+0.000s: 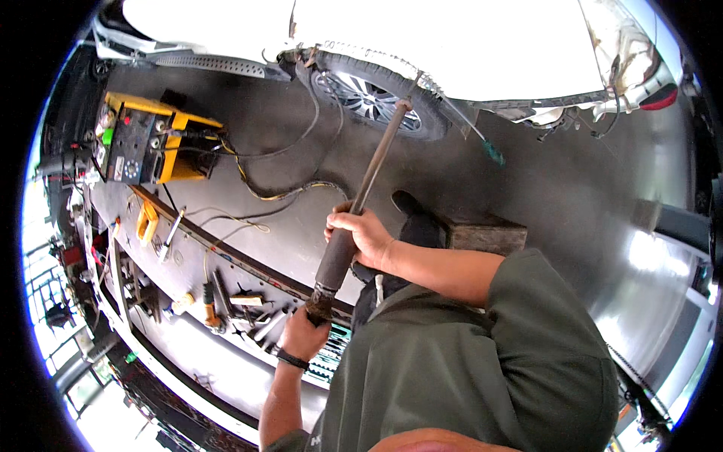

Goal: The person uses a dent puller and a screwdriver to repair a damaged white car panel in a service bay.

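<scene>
A long slide hammer (333, 264) slants across the middle, with a brown steel rod and a thick dark cylinder at its lower part. My right hand (365, 235) wraps round the top of the cylinder, where the rod enters it. Lower down, my left hand (303, 335), with a dark band at the wrist, grips the worn end of the tool. The rod's far tip (405, 104) overlaps the wheel (369, 94) of a white car (452, 45); whether it touches anything there I cannot tell. Both hands are closed on the tool.
A yellow and black machine (169, 143) stands at the left, its cables (260, 194) trailing over the floor. Beside me runs a workbench (196, 339) bearing several tools, among them an orange power tool (211, 309). A wooden block (486, 235) lies by my foot. A green-handled tool (493, 152) hangs near the car.
</scene>
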Available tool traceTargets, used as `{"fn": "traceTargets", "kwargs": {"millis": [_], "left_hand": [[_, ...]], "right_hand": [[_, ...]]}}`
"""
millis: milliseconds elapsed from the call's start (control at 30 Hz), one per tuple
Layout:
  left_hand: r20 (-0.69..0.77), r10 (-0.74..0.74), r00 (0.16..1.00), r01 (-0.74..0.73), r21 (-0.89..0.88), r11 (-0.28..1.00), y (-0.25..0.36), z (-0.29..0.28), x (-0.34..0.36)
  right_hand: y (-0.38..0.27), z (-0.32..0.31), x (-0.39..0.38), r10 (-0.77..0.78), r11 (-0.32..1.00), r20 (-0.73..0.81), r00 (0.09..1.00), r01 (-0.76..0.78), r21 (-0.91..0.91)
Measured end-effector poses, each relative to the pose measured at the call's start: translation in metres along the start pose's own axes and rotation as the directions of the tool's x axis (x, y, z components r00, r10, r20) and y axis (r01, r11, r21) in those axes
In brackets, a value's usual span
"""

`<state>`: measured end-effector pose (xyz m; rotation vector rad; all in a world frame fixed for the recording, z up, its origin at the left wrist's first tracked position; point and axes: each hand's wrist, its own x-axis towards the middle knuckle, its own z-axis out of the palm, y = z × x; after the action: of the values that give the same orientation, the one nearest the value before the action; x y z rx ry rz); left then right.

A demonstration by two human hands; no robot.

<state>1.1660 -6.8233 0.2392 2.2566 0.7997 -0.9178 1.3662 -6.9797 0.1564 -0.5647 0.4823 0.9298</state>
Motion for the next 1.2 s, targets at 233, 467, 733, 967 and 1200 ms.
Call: {"fn": "traceTargets", "kwargs": {"millis": [233, 467, 733, 967, 1200], "left_hand": [[-0.114, 0.064, 0.991, -0.065, -0.013, 0.998, 0.006, -0.012, -0.016], [-0.014, 0.061, 0.998, -0.061, -0.003, 0.998, 0.007, -0.058, -0.025], [-0.079, 0.172, 0.982, -0.174, -0.022, 0.985, 0.004, -0.068, -0.038], [0.003, 0.105, 0.995, -0.105, -0.032, 0.994, -0.003, -0.060, -0.033], [0.048, 0.168, 0.985, -0.160, -0.127, 0.979, -0.015, -0.026, -0.026]], "right_hand": [[-0.031, -0.012, 0.025, -0.105, 0.981, 0.017, 0.994, 0.107, -0.163], [-0.196, -0.049, 0.110, -0.234, 0.927, 0.063, 0.970, 0.242, -0.286], [-0.245, -0.094, 0.142, -0.013, 0.959, 0.194, 0.981, 0.067, -0.275], [-0.187, -0.044, 0.109, -0.231, 0.901, 0.090, 0.969, 0.248, -0.357], [0.021, -0.021, 0.031, -0.121, 0.979, -0.002, 0.993, 0.119, -0.164]]}}
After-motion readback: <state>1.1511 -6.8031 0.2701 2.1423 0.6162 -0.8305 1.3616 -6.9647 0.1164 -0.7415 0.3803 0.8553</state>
